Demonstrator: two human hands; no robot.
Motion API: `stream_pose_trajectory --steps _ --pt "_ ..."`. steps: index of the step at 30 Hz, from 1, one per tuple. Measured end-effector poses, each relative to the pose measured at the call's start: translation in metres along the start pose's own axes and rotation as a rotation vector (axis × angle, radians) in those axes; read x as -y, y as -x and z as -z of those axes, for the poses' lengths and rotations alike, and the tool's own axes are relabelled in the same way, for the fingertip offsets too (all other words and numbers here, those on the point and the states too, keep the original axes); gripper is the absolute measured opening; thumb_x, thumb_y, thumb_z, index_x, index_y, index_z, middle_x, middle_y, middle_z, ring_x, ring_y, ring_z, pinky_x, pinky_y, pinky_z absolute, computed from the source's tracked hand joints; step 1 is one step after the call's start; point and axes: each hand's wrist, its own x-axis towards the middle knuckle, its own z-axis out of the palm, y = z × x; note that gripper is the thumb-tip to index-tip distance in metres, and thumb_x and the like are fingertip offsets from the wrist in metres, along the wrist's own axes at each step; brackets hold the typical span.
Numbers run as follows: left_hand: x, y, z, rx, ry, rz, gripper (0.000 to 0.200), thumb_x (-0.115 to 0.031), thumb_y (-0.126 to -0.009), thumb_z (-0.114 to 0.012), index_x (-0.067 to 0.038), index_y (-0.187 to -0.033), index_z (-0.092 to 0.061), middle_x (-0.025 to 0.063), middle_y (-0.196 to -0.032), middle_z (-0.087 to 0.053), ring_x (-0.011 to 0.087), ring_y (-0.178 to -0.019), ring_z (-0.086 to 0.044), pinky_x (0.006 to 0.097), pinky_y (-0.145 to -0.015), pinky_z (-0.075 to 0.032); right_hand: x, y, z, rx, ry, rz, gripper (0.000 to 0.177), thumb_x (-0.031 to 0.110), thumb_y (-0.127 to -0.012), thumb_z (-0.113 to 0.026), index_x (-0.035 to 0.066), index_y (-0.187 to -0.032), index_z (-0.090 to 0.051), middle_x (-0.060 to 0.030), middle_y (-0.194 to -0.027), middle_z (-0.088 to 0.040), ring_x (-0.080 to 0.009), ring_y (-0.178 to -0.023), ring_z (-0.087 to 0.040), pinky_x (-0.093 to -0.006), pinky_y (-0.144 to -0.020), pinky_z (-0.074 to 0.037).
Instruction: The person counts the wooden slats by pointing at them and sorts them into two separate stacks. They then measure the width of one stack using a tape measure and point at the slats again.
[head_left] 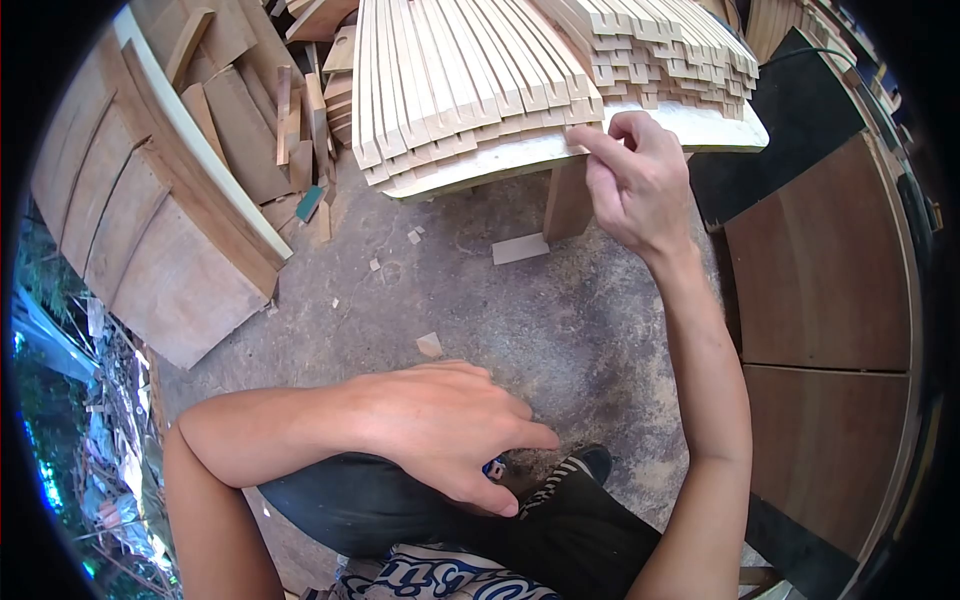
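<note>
My left hand is over my knee in dark trousers, its thumb and index finger apart and nothing visible between them. Farther forward, my right hand is at the front edge of a pale board, its index fingertip near the ends of the wooden strips. Its other fingers are curled, and whatever they might hold is hidden. Long, slotted light wooden strips lie side by side in layers on the board. A second stack of strips lies to the right.
Curved wooden panels lean at the left beside scrap boards. Brown cabinet-like panels stand at the right. A wooden leg is under the board. Small wood scraps are scattered on the concrete floor. My shoe is below.
</note>
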Motion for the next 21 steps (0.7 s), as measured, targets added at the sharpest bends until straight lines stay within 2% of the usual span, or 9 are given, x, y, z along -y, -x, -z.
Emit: stream_pose_trajectory --steps 3,6,10,12,21 --pt "-0.001 0.000 0.001 0.005 -0.001 0.003 0.071 -0.053 -0.090 -0.073 -0.010 -0.145 -0.059 0.0150 -0.107 -0.071 0.0381 -0.094 -0.072 0.0481 -0.084 -0.055 0.014 -0.005 -0.001 0.075 0.112 0.028 0.024 0.015 -0.079 -0.064 0.017 -0.097 -0.080 -0.0043 -0.081 -0.054 -0.0204 -0.076 -0.055 -0.0377 -0.073 -0.042" --pt "-0.002 0.000 0.002 0.017 0.004 0.013 0.071 -0.053 -0.090 -0.073 -0.010 -0.145 -0.059 0.0153 -0.107 -0.071 0.0384 -0.095 -0.072 0.0484 -0.084 -0.055 0.014 -0.004 -0.010 0.050 0.148 0.033 0.025 0.017 -0.079 -0.064 0.018 -0.099 -0.080 -0.0033 -0.078 -0.049 -0.0202 -0.074 -0.052 -0.0376 -0.071 -0.038" --pt "-0.002 0.002 0.002 0.021 0.001 0.018 0.071 -0.053 -0.090 -0.073 -0.010 -0.145 -0.059 0.0156 -0.107 -0.071 0.0387 -0.095 -0.071 0.0485 -0.084 -0.055 0.014 -0.005 -0.005 0.088 0.128 0.045 0.028 0.017 -0.079 -0.065 0.017 -0.103 -0.080 -0.0036 -0.079 -0.049 -0.0204 -0.074 -0.052 -0.0376 -0.072 -0.038" --pt "-0.001 0.003 0.000 0.005 -0.003 0.008 0.072 -0.053 -0.090 -0.072 -0.010 -0.145 -0.058 0.0157 -0.107 -0.071 0.0391 -0.096 -0.071 0.0485 -0.084 -0.055 0.013 -0.005 -0.005 0.023 0.090 0.027 0.029 0.018 -0.080 -0.066 0.017 -0.105 -0.081 -0.0038 -0.080 -0.050 -0.0209 -0.074 -0.052 -0.0374 -0.072 -0.039" --pt "0.000 0.004 -0.001 0.001 -0.013 -0.004 0.072 -0.053 -0.090 -0.072 -0.009 -0.145 -0.059 0.0160 -0.107 -0.072 0.0393 -0.095 -0.071 0.0482 -0.082 -0.055 0.012 -0.015 -0.006 -0.001 0.084 -0.035 0.033 0.017 -0.085 -0.063 0.016 -0.114 -0.078 -0.0051 -0.082 -0.052 -0.0222 -0.076 -0.054 -0.0385 -0.074 -0.042"
